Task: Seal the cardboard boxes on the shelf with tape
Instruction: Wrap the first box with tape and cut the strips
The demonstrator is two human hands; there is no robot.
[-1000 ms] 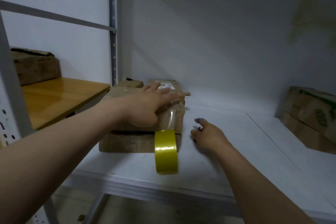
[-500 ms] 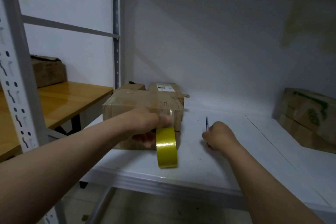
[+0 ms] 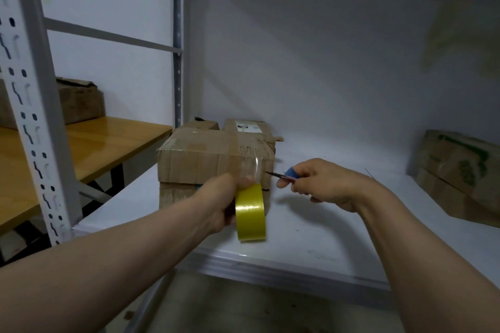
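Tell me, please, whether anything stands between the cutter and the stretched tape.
Nothing visible does: the cutter in the right hand points at the tape strip across an open gap, and the left hand grips the roll.

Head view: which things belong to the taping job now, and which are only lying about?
In the job: tape roll in the left hand; blue-handled cutter in the right hand; cardboard box with the tape strip on it.
Lying about: green-printed box at the right of the shelf, untouched; worn box on the wooden table.
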